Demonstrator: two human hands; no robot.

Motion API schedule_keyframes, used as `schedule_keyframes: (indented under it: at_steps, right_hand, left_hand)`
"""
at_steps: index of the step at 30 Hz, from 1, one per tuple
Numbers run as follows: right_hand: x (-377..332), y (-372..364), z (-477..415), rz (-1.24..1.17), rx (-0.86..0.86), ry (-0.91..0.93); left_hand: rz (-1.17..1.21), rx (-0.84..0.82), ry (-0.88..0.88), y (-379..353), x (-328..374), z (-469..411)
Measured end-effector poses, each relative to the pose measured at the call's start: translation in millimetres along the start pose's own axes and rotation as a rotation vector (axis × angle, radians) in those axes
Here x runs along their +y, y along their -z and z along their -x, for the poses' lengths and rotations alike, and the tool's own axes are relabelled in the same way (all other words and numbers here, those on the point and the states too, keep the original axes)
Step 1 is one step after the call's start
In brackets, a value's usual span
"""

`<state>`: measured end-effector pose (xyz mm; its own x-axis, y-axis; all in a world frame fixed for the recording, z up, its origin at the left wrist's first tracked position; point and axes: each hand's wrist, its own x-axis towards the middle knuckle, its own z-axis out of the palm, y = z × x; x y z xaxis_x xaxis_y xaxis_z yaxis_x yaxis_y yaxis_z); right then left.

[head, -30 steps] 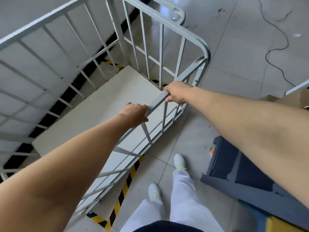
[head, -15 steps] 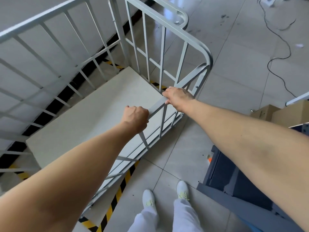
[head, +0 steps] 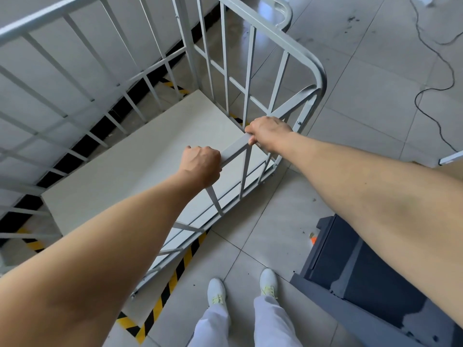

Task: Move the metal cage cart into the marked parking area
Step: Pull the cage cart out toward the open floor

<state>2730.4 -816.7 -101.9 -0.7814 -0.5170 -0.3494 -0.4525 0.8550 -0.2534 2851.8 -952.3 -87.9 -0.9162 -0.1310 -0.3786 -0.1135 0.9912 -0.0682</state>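
The grey metal cage cart (head: 318,71) fills the left and middle of the head view, its barred sides rising around a pale flat floor panel. My left hand (head: 201,165) and my right hand (head: 269,132) both grip the same slanted bar on the cart's near side, fingers curled over it. Yellow-and-black hazard tape (head: 172,279) marking the parking area runs on the floor under the cart's near edge and shows again beyond its far corner. The cart's wheels are hidden.
A white wall stands close behind the cart's left side. A dark grey box-like unit (head: 363,276) sits on the floor at the lower right. A black cable (head: 436,88) trails over the tiles at the upper right. My feet (head: 240,286) stand just behind the cart.
The cart has rolled forward and left, toward the wall, with both hands still on its bar. My feet have stepped up and stand side by side. More hazard tape shows under the near edge.
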Motion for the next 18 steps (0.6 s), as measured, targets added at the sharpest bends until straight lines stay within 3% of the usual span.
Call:
schedule_keyframes:
  at_steps: [18]
  right_hand:
    - [22.3, 23.6, -34.0, 0.002, 0.019, 0.006]
  left_hand:
    - [-0.028, 0.068, 0.032, 14.7, 15.0, -44.4]
